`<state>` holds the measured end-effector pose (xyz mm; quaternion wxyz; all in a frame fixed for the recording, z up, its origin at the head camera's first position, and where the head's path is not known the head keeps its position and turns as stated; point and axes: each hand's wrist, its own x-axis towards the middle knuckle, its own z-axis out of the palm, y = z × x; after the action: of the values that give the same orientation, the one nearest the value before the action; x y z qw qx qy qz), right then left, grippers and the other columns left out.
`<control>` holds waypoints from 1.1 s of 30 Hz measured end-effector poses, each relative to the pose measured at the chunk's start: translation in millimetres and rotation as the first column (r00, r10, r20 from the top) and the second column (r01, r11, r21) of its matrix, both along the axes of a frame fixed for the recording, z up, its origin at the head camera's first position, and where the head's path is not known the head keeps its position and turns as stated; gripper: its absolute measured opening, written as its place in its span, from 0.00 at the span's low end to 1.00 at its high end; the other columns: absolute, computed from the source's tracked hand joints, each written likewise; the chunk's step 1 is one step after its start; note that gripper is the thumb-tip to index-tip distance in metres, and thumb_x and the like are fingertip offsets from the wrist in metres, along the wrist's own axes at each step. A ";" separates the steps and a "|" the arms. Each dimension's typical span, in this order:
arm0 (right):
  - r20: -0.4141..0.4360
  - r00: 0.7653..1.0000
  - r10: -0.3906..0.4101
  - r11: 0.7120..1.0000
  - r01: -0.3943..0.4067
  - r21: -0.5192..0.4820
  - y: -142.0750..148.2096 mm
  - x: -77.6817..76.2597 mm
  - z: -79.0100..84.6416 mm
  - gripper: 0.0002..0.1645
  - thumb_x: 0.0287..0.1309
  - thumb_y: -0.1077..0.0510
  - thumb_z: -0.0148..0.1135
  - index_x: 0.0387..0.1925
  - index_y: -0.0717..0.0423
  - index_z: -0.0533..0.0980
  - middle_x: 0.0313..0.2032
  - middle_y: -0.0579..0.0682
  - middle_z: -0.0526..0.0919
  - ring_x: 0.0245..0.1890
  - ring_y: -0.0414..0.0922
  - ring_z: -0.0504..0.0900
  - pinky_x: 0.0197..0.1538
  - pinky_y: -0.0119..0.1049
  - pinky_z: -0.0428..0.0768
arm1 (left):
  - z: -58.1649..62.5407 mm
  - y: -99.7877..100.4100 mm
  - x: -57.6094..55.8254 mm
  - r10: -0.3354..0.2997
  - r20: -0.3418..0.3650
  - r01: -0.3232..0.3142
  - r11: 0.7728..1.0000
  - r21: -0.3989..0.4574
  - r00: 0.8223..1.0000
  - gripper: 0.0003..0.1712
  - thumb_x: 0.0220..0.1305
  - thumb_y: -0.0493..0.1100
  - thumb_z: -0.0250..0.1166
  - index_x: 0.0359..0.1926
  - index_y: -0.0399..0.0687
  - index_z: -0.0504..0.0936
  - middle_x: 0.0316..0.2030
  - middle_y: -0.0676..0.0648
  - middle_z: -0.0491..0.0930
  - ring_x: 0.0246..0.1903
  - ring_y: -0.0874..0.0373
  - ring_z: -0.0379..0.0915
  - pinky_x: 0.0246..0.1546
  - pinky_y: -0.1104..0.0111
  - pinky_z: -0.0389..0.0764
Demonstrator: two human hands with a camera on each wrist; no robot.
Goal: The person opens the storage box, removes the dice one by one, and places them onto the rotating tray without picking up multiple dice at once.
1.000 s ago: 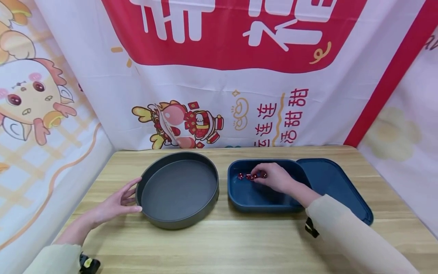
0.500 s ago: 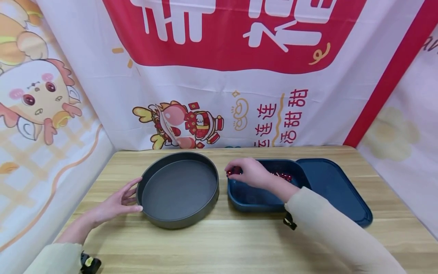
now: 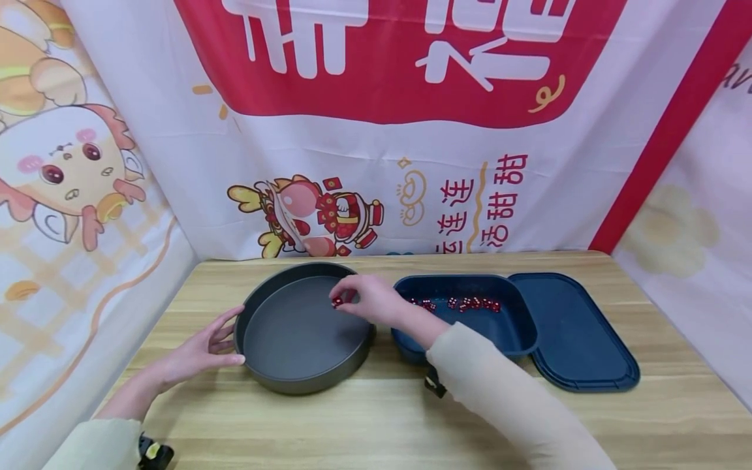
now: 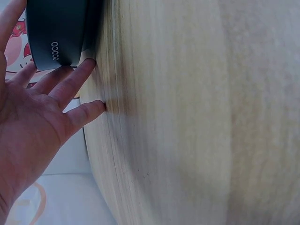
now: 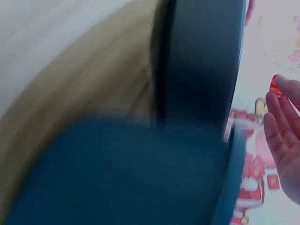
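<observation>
My right hand (image 3: 370, 300) pinches a red die (image 3: 337, 302) between thumb and fingertips, above the right part of a round dark grey pan (image 3: 308, 382). The right wrist view shows the same die (image 5: 275, 87) at the fingertips. On the pan's left side my left hand (image 3: 196, 352) rests with spread, fairly straight fingers touching the outer wall. More red dice (image 3: 478, 304) lie in a loose row inside a blue rectangular box (image 3: 470, 356) to the right; my right forearm crosses over its left end. No dice are visible in the pan.
A flat blue lid (image 3: 587, 352) lies right of the box, touching or partly under its edge. All stand on a wood-grain table (image 3: 364, 424). Printed cloth (image 3: 382, 150) hangs behind and at both sides.
My right hand has gone from among the dice in the box leftward to above the pan, carrying a die. The left hand has stayed at the pan's side.
</observation>
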<state>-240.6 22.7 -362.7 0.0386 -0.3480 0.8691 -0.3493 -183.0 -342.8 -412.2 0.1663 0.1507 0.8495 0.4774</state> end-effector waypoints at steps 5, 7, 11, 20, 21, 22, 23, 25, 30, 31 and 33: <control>0.058 0.997 0.058 0.996 -0.055 -0.064 -31.4 6.4 -5.2 0.13 0.58 0.61 0.68 0.46 0.51 0.83 0.40 0.41 0.83 0.39 0.35 0.78 0.46 0.31 0.80 | -0.6 -0.8 1.4 0.002 0.014 -0.002 1.000 0.005 1.000 0.55 0.62 0.40 0.68 0.77 0.46 0.39 0.68 0.20 0.45 0.62 0.23 0.55 0.53 0.50 0.75; 0.073 0.995 0.068 0.996 -0.063 -0.070 -42.3 8.4 -9.5 0.13 0.58 0.60 0.69 0.46 0.51 0.83 0.39 0.40 0.83 0.38 0.34 0.78 0.43 0.28 0.79 | -1.0 -1.3 1.6 0.004 0.016 -0.004 1.000 0.004 1.000 0.55 0.62 0.40 0.68 0.77 0.46 0.39 0.68 0.20 0.45 0.62 0.24 0.55 0.53 0.49 0.74; 0.099 0.993 0.059 0.996 -0.052 -0.069 -60.5 7.7 -25.3 0.13 0.57 0.60 0.69 0.45 0.52 0.83 0.36 0.39 0.82 0.35 0.33 0.77 0.38 0.23 0.77 | -2.3 -1.8 1.7 0.004 0.014 -0.004 1.000 -0.002 1.000 0.55 0.63 0.40 0.68 0.77 0.47 0.38 0.68 0.19 0.45 0.62 0.24 0.56 0.54 0.48 0.74; 0.139 0.989 0.049 0.998 -0.043 -0.050 -86.3 0.6 -53.1 0.09 0.56 0.61 0.70 0.40 0.52 0.83 0.32 0.38 0.82 0.31 0.31 0.77 0.38 0.21 0.75 | -1.2 0.0 2.7 0.008 0.029 -0.008 1.000 0.002 1.000 0.55 0.63 0.40 0.68 0.77 0.47 0.38 0.69 0.20 0.44 0.63 0.24 0.55 0.55 0.48 0.73; 0.138 0.989 0.051 0.998 -0.045 -0.043 -87.9 -0.3 -54.0 0.09 0.56 0.62 0.70 0.40 0.52 0.83 0.32 0.38 0.82 0.31 0.30 0.77 0.38 0.21 0.75 | -0.5 0.0 2.7 0.010 0.033 -0.010 1.000 0.001 0.999 0.55 0.63 0.40 0.67 0.77 0.48 0.38 0.69 0.20 0.43 0.63 0.24 0.54 0.55 0.48 0.73; 0.139 0.989 0.052 0.998 -0.047 -0.036 -89.0 -0.9 -54.2 0.09 0.56 0.62 0.70 0.40 0.52 0.83 0.32 0.38 0.82 0.31 0.30 0.77 0.38 0.21 0.75 | 0.1 0.0 2.6 0.011 0.037 -0.011 1.000 0.000 0.999 0.54 0.63 0.40 0.67 0.77 0.48 0.38 0.69 0.21 0.43 0.63 0.24 0.54 0.55 0.47 0.72; 0.144 0.988 0.051 0.999 -0.047 -0.027 -89.9 -1.6 -54.5 0.09 0.56 0.62 0.70 0.40 0.52 0.83 0.32 0.38 0.82 0.31 0.30 0.77 0.37 0.21 0.75 | 0.5 -0.1 2.4 0.012 0.039 -0.012 1.000 0.000 0.999 0.54 0.63 0.40 0.67 0.77 0.49 0.38 0.69 0.21 0.43 0.63 0.24 0.54 0.55 0.47 0.72; 0.152 0.987 0.048 0.999 -0.046 -0.014 -90.9 -3.2 -55.7 0.09 0.56 0.63 0.70 0.40 0.53 0.83 0.32 0.39 0.81 0.31 0.30 0.77 0.36 0.21 0.75 | -0.1 -0.5 1.7 0.011 0.036 -0.011 1.000 0.002 0.999 0.55 0.63 0.40 0.68 0.77 0.49 0.38 0.69 0.21 0.43 0.63 0.24 0.54 0.55 0.48 0.73; 0.158 0.987 0.040 0.999 -0.042 0.008 -90.9 -5.7 -58.9 0.08 0.56 0.63 0.70 0.39 0.52 0.83 0.30 0.38 0.81 0.30 0.31 0.77 0.36 0.22 0.75 | -3.4 -2.4 -0.2 0.006 0.019 -0.006 1.000 -0.004 1.000 0.55 0.62 0.40 0.68 0.77 0.49 0.38 0.69 0.21 0.43 0.63 0.24 0.54 0.54 0.48 0.73; 0.156 0.987 0.036 0.999 -0.038 0.013 -90.9 -5.6 -58.8 0.08 0.56 0.63 0.70 0.39 0.52 0.84 0.30 0.38 0.81 0.30 0.31 0.77 0.37 0.22 0.75 | -3.4 -2.6 -0.4 0.006 0.018 -0.006 1.000 -0.004 1.000 0.55 0.62 0.40 0.68 0.77 0.49 0.38 0.69 0.21 0.43 0.63 0.24 0.54 0.54 0.47 0.73; 0.153 0.988 0.027 0.999 -0.031 0.023 -90.7 -5.2 -58.2 0.08 0.56 0.62 0.71 0.38 0.51 0.84 0.29 0.37 0.81 0.30 0.30 0.77 0.38 0.22 0.75 | -3.2 -3.1 -0.6 0.006 0.016 -0.006 1.000 -0.007 1.000 0.55 0.63 0.40 0.68 0.77 0.49 0.38 0.69 0.21 0.43 0.63 0.24 0.54 0.54 0.47 0.73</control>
<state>-245.8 -68.0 -420.9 0.1143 -0.3326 0.8627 -0.3634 -183.6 -345.9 -415.4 0.1724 0.1438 0.8502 0.4763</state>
